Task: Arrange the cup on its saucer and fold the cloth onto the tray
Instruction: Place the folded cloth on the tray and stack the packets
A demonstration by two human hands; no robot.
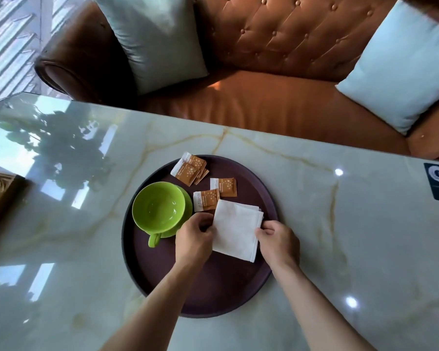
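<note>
A round dark purple tray lies on the marble table. On its left side a green cup stands upright on a green saucer, handle pointing toward me. A white cloth, folded into a thick square, rests on the tray's right half. My left hand pinches the cloth's left edge. My right hand grips its right edge near the stacked layers.
Several orange sachets lie on the far part of the tray; one sachet is partly under the cloth. A brown leather sofa with pale cushions runs behind the table. A wooden object sits at the left edge.
</note>
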